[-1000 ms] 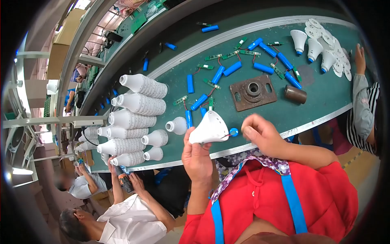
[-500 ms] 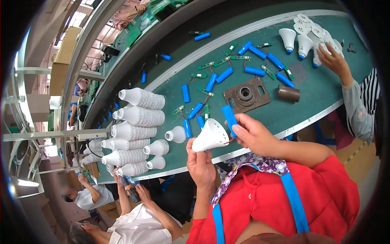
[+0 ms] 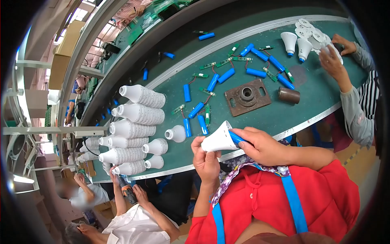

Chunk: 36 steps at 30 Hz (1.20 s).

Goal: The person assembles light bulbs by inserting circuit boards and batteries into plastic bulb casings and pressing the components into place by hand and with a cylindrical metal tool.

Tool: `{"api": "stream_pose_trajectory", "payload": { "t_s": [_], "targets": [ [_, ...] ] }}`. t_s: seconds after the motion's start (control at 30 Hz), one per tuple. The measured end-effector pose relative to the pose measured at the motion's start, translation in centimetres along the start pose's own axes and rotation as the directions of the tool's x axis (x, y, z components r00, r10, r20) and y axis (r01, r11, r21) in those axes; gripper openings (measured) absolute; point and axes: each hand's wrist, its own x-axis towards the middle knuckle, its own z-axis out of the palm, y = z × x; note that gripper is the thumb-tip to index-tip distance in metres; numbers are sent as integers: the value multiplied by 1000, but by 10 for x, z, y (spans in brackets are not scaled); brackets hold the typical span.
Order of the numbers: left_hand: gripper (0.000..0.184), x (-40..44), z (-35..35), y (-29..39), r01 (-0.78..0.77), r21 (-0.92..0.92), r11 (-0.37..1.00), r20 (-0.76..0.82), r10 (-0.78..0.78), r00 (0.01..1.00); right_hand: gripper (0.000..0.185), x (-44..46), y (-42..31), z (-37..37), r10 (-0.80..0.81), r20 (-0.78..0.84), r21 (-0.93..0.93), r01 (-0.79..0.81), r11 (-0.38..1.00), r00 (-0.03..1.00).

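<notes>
My left hand [image 3: 206,162] is closed round the narrow end of a white bulb housing [image 3: 218,139], whose wide mouth faces right. In my right hand [image 3: 260,145] is a blue battery cell [image 3: 236,138], pinched between thumb and fingers. One end of the cell is at the housing's mouth, partly inside it; its board and wires are hidden. Beyond my hands, a rusty metal block with a round socket [image 3: 248,97] lies on the green bench. Blue cells wired to small green boards, such as this battery [image 3: 202,125], lie scattered past the housing.
Stacked white housings [image 3: 138,116] stand at left, with a few single housings [image 3: 176,133] beside them. A metal cylinder [image 3: 289,94] lies right of the block. At far right a co-worker's hands [image 3: 334,65] are near white discs [image 3: 308,30]. Another person holds a power driver [image 3: 129,194] at lower left.
My right hand has brought the battery cell down to the housing's mouth, its end now partly inside. The housing has shifted slightly right. The co-worker's hands at far right have moved.
</notes>
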Motion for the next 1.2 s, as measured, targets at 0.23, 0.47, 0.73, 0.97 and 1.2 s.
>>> {"api": "stream_pose_trajectory", "payload": {
  "t_s": [0.23,0.47,0.73,0.97,1.2],
  "targets": [
    [30,-5,-9,-9,283,-342,896,-55,-320,946,29,13,-12,-5,-260,-26,-266,244,933,965],
    [46,-9,-30,-18,342,-516,785,64,-363,930,32,15,-29,-1,-357,102,-398,367,841,928],
    [32,-8,-24,-12,471,-590,655,-102,-640,762,24,18,-28,11,-375,113,-567,369,736,920],
    [31,-3,-19,-8,510,-636,580,9,-655,756,21,20,-27,11,-394,139,-650,384,656,909],
    [29,4,13,-16,554,-396,732,-74,-626,776,23,15,-23,-6,-239,75,-680,225,698,968]
  ]
}}
